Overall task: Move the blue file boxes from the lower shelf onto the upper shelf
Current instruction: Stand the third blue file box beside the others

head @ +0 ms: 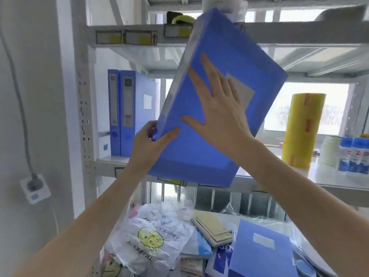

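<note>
Head view. A blue file box (215,108) is held in the air in front of the metal shelving unit (87,108), tilted with its top leaning right; its upper corner reaches the level of the upper shelf (299,33) and its lower edge hangs just above the front lip of the middle shelf (329,176).

The left hand (147,144) comes up from below on a bare, extended forearm and clasps the box's lower left corner, thumb on the broad face, fingers wrapped round the spine. The right hand (219,108) lies flat against the broad face, fingers spread and pointing up and left, palm pressing; it grips no edge.

Two further blue file boxes (123,110) stand upright, touching each other, at the left end of the middle shelf. A yellow roll of film (303,130) stands upright at the right of that shelf, with small white bottles (353,156) just beside it.

On the lowest level, another blue file box (259,250) lies flat among plastic bags (149,240) and notebooks (213,228).
</note>
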